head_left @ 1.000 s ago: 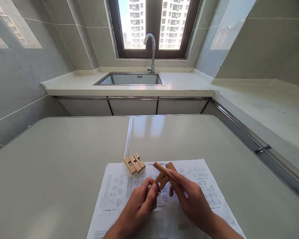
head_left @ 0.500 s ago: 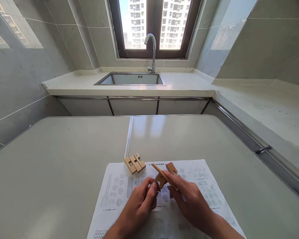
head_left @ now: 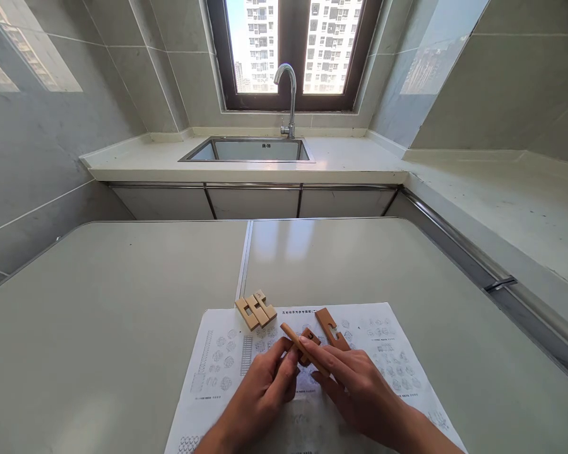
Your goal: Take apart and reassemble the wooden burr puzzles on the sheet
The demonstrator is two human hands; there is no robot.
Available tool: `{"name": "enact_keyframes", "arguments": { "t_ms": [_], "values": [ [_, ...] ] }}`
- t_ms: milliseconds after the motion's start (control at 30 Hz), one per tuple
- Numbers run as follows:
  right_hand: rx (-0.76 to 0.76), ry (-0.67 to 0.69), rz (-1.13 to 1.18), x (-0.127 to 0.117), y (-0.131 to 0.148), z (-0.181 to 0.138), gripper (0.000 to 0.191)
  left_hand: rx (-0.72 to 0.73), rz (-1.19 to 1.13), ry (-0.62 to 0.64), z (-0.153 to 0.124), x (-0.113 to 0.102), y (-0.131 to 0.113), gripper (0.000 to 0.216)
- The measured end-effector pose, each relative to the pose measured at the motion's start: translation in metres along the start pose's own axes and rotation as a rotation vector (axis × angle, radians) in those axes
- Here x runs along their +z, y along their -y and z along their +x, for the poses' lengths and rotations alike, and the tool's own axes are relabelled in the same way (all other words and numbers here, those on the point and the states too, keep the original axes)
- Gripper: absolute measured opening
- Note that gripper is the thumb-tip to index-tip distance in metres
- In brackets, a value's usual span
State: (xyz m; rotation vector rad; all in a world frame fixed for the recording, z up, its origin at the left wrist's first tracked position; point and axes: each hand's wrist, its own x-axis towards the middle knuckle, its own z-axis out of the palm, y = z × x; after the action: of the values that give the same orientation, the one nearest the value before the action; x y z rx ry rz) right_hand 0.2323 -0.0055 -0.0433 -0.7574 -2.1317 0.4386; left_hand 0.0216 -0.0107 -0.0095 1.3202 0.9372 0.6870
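Observation:
My left hand (head_left: 271, 378) is closed on a brown notched wooden puzzle piece (head_left: 311, 337), whose far end shows beyond the fingers. In my right hand (head_left: 355, 381) is another wooden puzzle piece (head_left: 291, 335), a slim bar seen edge-on. It slants across the left hand's piece, and the two look to be touching. Just beyond my right fingers, a third brown piece (head_left: 325, 320) with a cut-out lies on the printed sheet (head_left: 378, 321). Several pale wooden pieces (head_left: 255, 310) lie side by side at the sheet's upper left edge. My fingers hide parts of both held pieces.
Under my hands the sheet of small diagrams rests on a pale table (head_left: 123, 315) with a seam (head_left: 244, 258) running away from me. Behind the table are a counter (head_left: 350, 151), a sink (head_left: 260, 150) and a tap (head_left: 291, 94). A metal rail (head_left: 464, 243) runs along the right.
The bar in my right hand has shifted slightly left and lower, with its angle changed. The left hand's piece has turned, showing its far end. More of the brown piece on the sheet is visible.

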Motion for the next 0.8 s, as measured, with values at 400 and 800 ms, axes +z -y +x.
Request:
{"name": "enact_keyframes", "arguments": {
  "t_ms": [400,800],
  "values": [
    [0.103,-0.213,-0.019,-0.0027,0.0035,0.0049,0.057,-0.04,-0.107,0.004,-0.001,0.0027,-0.004,0.044],
    [0.075,-0.145,0.028,-0.0078,0.0018,0.0061,0.056,-0.061,-0.057,0.011,-0.0018,-0.0011,-0.0024,0.048]
  ]
}}
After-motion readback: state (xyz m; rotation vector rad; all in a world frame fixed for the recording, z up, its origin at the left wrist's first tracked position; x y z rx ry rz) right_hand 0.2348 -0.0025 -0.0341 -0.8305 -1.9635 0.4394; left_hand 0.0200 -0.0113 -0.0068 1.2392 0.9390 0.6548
